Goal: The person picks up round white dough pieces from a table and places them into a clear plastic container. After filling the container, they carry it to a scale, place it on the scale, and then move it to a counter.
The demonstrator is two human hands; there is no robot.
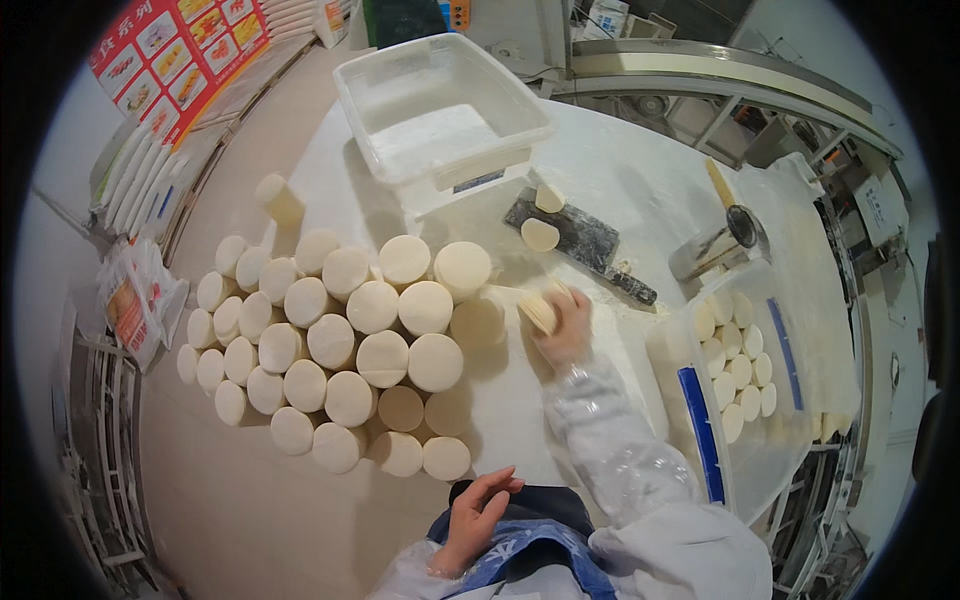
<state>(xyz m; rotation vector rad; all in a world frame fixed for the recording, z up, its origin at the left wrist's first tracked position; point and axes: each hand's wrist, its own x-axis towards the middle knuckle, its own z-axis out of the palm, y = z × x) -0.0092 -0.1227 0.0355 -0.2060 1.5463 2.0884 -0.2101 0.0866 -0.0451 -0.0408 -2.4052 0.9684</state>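
My right hand [564, 330] grips a short stack of thin round dough wrappers [538, 313] tilted on its side above the floured tabletop [502, 420]. The stack is slightly blurred. To its left stand many tall stacks of round wrappers [377, 306], packed close together in rows. Low in front of my blue apron [540, 534], my left hand [476, 517] holds nothing, its thumb apart from the fingers. Beyond my right hand lies a dark, flour-dusted cleaver [574, 231]. Two pale dough pieces, one nearer [540, 235] and one farther [550, 199], rest on or against its blade.
A white plastic tub [442, 172] with flour inside stands at the back. On the right, a clear plastic bin [705, 435] with blue handles contains more wrapper stacks. A clear container [705, 255] with a brush-like tool stands behind it. One separate stack [279, 201] is at the far left.
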